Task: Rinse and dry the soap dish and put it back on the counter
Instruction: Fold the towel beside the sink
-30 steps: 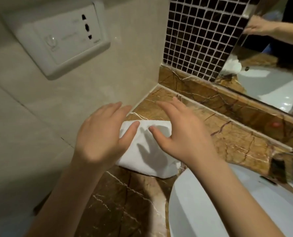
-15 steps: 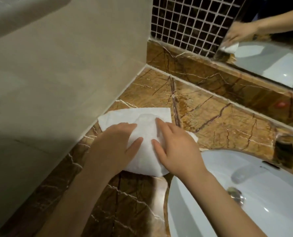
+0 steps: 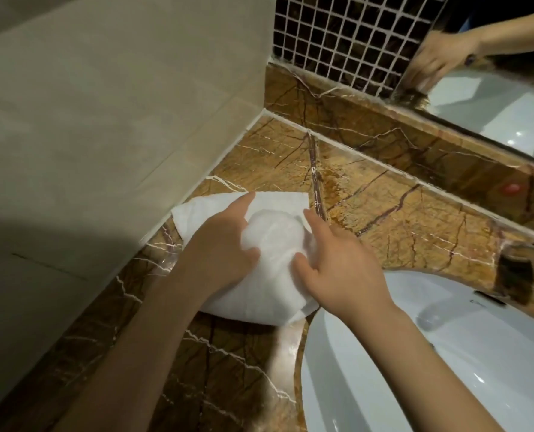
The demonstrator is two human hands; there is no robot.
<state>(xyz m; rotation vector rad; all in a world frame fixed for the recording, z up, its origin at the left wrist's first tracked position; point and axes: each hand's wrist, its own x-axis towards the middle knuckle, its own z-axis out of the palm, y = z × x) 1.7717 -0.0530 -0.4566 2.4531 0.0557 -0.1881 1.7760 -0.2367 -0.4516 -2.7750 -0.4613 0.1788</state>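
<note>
Hands (image 3: 218,247) (image 3: 340,269) pressing towel (image 3: 275,275), beside sink rim (image 3: 304,353)

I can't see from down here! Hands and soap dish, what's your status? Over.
Both hands, left and right, pressed on white towel on marble counter. Dish hidden, rounded lump under towel. Nothing in the way.

A white towel (image 3: 268,244) lay on the brown marble counter (image 3: 399,219), against the left wall edge and just beside the white sink's (image 3: 446,353) rim. The left hand (image 3: 218,251) and right hand (image 3: 340,269) pressed on it from either side of a rounded bulge.
</note>
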